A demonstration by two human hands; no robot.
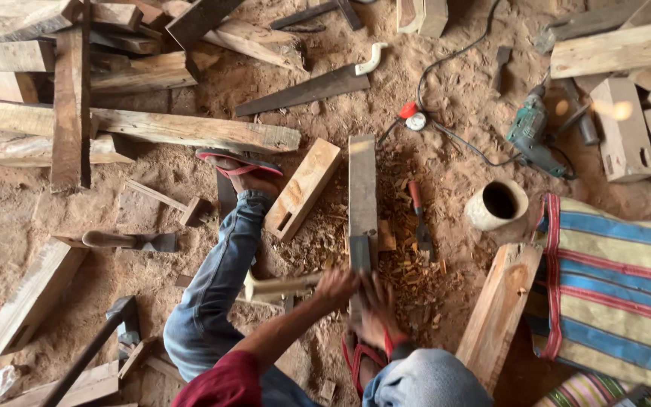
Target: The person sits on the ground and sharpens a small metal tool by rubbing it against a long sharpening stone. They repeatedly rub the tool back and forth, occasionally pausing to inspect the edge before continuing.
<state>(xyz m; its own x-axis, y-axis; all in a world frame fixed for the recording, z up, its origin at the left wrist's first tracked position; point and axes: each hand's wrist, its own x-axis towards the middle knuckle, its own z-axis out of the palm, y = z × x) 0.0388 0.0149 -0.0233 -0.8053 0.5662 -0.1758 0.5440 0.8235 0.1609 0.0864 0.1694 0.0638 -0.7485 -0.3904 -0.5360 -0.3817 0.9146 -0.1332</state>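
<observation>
Nearest, the left hand is closed around the handle of a wooden mallet, which lies roughly level across the person's lap. Just beside it the right hand sits low at the near end of the upright beam; it is blurred, so I cannot tell how far it is open or whether it grips a chisel there. The beam rests on the sandy floor between the person's feet, with wood chips heaped around it. To work this cut well, I judge the beam should stay pinned by the feet, the blows short and square, and the fingers clear of the strike line. A red-handled chisel lies just right of the beam, a clay pot beyond it. Farther off lie a saw and a green drill.
</observation>
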